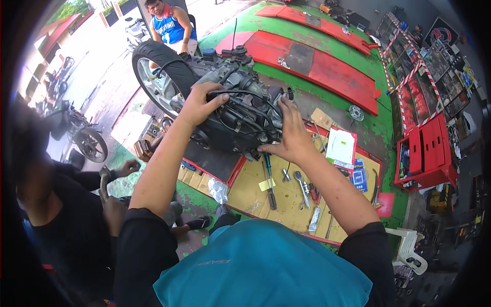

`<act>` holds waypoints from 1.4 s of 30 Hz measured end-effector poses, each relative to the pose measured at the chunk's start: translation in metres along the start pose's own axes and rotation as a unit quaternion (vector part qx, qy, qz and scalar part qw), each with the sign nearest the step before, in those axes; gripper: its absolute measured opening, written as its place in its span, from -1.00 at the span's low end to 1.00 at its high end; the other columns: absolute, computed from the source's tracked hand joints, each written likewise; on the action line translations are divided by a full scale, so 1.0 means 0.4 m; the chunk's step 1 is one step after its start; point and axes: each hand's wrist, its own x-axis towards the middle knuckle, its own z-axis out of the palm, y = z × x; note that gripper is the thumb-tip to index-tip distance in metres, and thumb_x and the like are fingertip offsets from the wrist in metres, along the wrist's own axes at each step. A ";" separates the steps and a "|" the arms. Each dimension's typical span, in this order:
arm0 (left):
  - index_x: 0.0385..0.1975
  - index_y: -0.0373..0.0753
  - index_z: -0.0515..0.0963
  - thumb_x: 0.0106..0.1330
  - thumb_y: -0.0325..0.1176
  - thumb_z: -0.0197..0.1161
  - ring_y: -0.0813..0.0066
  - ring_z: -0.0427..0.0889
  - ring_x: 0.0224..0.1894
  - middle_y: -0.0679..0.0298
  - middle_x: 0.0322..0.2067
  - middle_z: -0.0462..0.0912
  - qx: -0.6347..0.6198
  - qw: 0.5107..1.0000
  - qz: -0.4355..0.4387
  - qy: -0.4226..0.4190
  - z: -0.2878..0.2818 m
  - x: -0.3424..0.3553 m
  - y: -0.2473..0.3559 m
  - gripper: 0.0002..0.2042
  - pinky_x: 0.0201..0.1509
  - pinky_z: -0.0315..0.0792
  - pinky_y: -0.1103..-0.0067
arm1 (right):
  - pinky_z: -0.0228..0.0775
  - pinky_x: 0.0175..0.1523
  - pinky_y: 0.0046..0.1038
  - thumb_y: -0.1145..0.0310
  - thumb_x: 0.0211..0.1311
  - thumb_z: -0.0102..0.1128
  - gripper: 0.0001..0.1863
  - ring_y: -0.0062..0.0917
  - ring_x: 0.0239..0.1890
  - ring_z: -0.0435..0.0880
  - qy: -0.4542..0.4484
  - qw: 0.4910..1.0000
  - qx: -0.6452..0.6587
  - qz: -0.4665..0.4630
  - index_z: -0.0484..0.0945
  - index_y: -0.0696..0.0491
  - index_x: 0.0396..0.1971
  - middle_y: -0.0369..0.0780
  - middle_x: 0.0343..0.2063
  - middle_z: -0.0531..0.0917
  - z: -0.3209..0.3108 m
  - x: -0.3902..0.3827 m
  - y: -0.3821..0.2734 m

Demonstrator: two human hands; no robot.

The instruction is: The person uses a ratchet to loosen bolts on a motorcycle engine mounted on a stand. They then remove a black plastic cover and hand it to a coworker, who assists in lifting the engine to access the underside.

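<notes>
A scooter engine (pixel 238 120) with its rear wheel (pixel 162 77) attached lies over the red bench in front of me. My left hand (pixel 200 106) is closed on the engine's near upper side. A black hose (pixel 243 93) runs out from between its thumb and fingers. My right hand (pixel 290 134) grips the engine's right end, fingers over the top and thumb low on the near edge. Close below the engine, a screwdriver (pixel 271 192) and a ratchet wrench (pixel 302 188) rest on cardboard (pixel 245 197). Palms and some fingertips are hidden.
A co-worker in black (pixel 66 215) holds a curved metal part (pixel 105 185) at my left. Another person in a blue jersey (pixel 174 26) sits beyond the wheel. Red lift ramps (pixel 327 69) lie behind; a red tool cabinet (pixel 427 148) and white chair (pixel 409 248) stand at right.
</notes>
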 end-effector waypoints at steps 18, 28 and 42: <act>-0.05 -0.40 0.68 0.37 -0.20 0.43 0.48 0.66 -0.11 0.24 -0.23 0.70 -0.140 0.989 0.021 0.047 0.008 -0.015 -0.014 -0.64 0.03 0.50 0.51 | 0.14 0.57 0.02 -0.05 -0.33 0.79 0.37 0.16 0.49 0.18 -0.015 1.000 -0.012 0.000 0.13 0.29 0.44 0.20 0.41 0.20 -0.017 0.011 -0.018; -0.16 -0.38 0.69 0.35 -0.34 0.43 0.51 0.69 -0.25 0.20 -0.26 0.74 -0.039 0.996 0.002 0.075 0.025 -0.036 0.090 -0.77 -0.13 0.52 0.52 | 0.18 0.54 0.02 -0.06 -0.30 0.77 0.32 0.15 0.47 0.22 -0.008 1.000 -0.024 -0.005 0.17 0.28 0.42 0.17 0.40 0.23 -0.028 0.002 -0.021; -0.14 -0.38 0.68 0.34 -0.32 0.40 0.23 0.73 -0.04 0.09 -0.14 0.75 0.014 0.989 -0.036 0.145 0.060 -0.067 0.166 -0.75 0.09 0.53 0.44 | 0.21 0.51 0.01 -0.13 -0.33 0.77 0.35 0.14 0.44 0.25 -0.001 1.000 -0.013 -0.015 0.19 0.26 0.42 0.15 0.39 0.25 -0.028 0.000 -0.013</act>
